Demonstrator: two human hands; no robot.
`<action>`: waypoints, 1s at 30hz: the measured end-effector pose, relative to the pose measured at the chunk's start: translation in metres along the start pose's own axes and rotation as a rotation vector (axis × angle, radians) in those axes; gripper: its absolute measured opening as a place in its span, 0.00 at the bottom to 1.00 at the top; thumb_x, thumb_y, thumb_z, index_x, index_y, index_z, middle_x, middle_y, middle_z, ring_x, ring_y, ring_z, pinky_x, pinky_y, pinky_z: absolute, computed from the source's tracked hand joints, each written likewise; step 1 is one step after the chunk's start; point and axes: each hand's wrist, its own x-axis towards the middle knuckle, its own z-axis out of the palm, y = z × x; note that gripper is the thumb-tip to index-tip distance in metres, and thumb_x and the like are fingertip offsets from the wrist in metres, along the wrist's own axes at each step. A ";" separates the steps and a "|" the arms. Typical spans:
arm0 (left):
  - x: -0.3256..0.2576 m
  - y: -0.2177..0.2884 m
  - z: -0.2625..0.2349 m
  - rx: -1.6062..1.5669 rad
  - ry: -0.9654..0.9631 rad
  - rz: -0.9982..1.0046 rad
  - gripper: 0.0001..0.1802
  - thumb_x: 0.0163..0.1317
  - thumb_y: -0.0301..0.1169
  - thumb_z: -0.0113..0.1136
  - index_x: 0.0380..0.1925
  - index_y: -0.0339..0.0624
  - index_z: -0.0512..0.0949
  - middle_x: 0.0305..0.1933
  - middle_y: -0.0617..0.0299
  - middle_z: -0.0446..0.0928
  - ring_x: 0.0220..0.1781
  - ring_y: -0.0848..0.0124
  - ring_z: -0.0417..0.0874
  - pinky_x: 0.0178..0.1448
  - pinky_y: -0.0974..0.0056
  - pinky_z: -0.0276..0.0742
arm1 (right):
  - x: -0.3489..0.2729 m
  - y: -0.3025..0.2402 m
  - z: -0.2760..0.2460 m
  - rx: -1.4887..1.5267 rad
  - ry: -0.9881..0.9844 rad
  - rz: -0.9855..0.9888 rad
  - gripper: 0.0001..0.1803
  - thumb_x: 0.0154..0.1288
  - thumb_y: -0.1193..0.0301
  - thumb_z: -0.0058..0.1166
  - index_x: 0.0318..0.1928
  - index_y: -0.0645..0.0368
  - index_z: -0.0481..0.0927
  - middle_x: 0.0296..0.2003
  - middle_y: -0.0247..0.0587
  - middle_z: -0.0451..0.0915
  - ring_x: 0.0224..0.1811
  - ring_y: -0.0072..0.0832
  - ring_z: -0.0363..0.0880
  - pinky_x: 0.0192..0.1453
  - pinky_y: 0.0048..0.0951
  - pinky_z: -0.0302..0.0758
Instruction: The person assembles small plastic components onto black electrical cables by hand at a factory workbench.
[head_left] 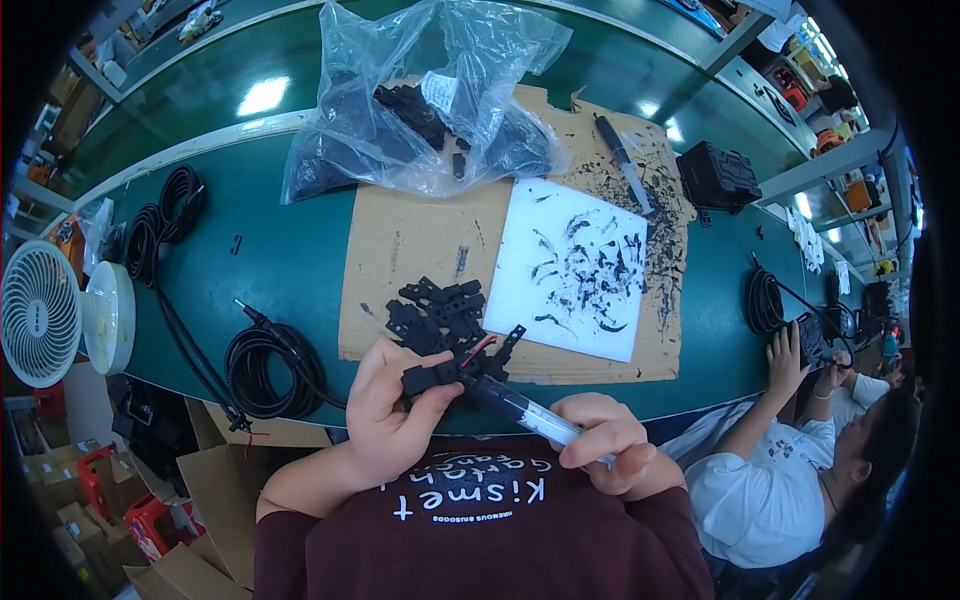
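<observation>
Between its thumb and fingers my left hand (385,415) pinches a small black plastic part (425,379), and a thin red wire (480,350) shows beside it. My right hand (605,440) is closed around a clear tube with a dark front section (555,426). The tube's dark tip meets the part, or lies right beside it; which of the two I cannot tell. Just beyond my left hand is a pile of similar black parts (435,308) on the cardboard sheet (400,245). A white board (512,275) with black smears and shreds lies to the right.
A clear plastic bag (335,125) of black parts stands at the back. Another dark-and-clear tube (625,165) and a black box (718,175) lie right of it. Coiled black cables (270,370) and a white fan (108,315) are left. A co-worker's hand (785,355) is at right.
</observation>
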 end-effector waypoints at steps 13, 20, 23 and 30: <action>-0.003 0.000 0.009 -0.186 0.122 -0.075 0.14 0.49 0.15 0.64 0.37 0.33 0.75 0.33 0.62 0.68 0.25 0.81 0.66 0.30 0.76 0.61 | 0.001 -0.001 0.000 -0.041 0.007 -0.021 0.35 0.73 0.49 0.18 0.33 0.62 0.77 0.19 0.44 0.67 0.13 0.30 0.60 0.16 0.31 0.54; -0.005 0.001 0.002 -0.247 0.033 -0.130 0.14 0.51 0.14 0.60 0.35 0.36 0.68 0.37 0.61 0.66 0.38 0.75 0.71 0.45 0.73 0.66 | 0.002 -0.003 -0.001 -0.015 0.006 -0.015 0.35 0.73 0.50 0.17 0.33 0.62 0.77 0.19 0.45 0.67 0.13 0.30 0.61 0.16 0.31 0.55; -0.002 0.000 0.004 -0.193 0.064 -0.046 0.14 0.50 0.13 0.63 0.36 0.35 0.71 0.36 0.60 0.68 0.26 0.81 0.68 0.29 0.77 0.64 | 0.002 -0.004 -0.002 -0.015 0.003 -0.009 0.35 0.73 0.50 0.17 0.33 0.62 0.77 0.19 0.46 0.67 0.13 0.31 0.61 0.16 0.31 0.55; -0.003 -0.003 0.001 -0.112 0.062 0.005 0.14 0.48 0.15 0.64 0.34 0.34 0.72 0.34 0.58 0.69 0.29 0.77 0.70 0.28 0.76 0.65 | 0.002 -0.009 -0.007 -0.017 -0.007 0.035 0.36 0.73 0.50 0.16 0.32 0.63 0.77 0.19 0.46 0.67 0.14 0.32 0.61 0.17 0.31 0.56</action>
